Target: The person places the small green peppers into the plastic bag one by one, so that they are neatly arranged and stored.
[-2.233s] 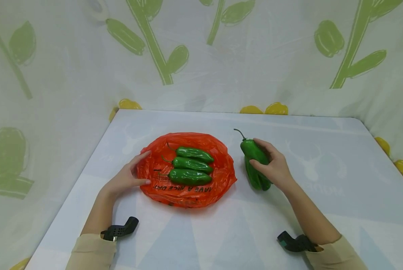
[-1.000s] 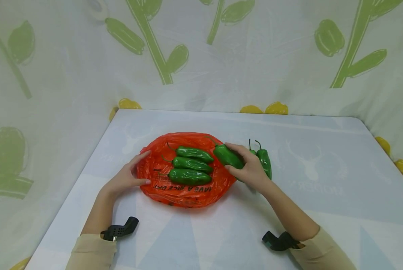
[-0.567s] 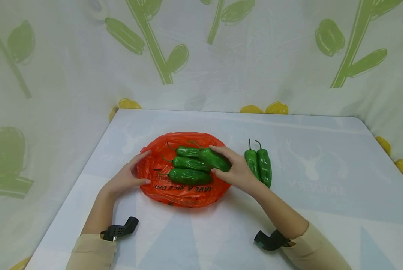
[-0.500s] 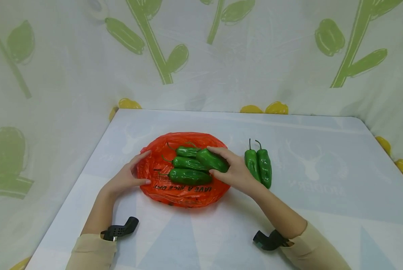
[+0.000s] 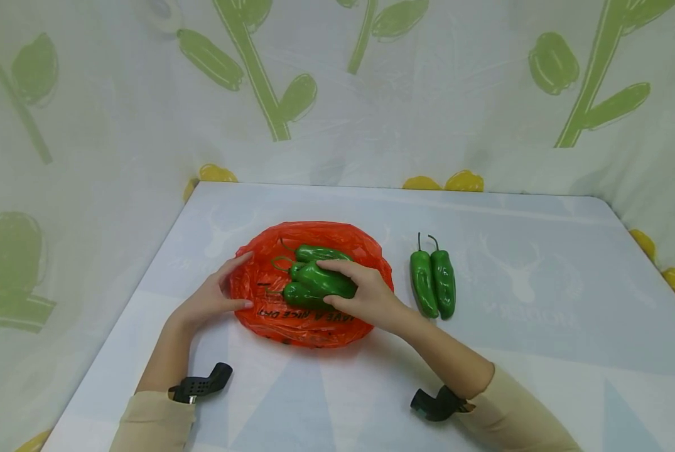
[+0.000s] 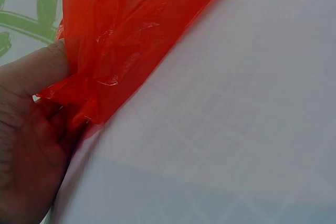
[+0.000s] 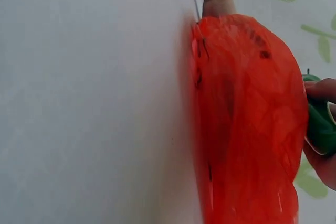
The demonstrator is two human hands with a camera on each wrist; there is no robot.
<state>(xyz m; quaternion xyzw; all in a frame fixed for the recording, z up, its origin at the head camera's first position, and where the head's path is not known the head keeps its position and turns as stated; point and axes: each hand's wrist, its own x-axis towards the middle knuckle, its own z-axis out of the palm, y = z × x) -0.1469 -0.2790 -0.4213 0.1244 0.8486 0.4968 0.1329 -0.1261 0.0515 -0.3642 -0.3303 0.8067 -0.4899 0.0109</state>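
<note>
Two green peppers lie just right of the right hand, which, in the head view, grips another pepper over three more peppers in the red bag, its stem end toward the left hand. In the left wrist view, the left hand pinches the bag's edge; in the right wrist view, the gripped pepper shows at the bag's mouth.

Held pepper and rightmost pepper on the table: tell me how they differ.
The right hand grips the held pepper over the red bag; the rightmost pepper lies unheld on the table. In the head view, the held pepper's stem end points left, the rightmost pepper's away from the person. Both are glossy and green.
</note>
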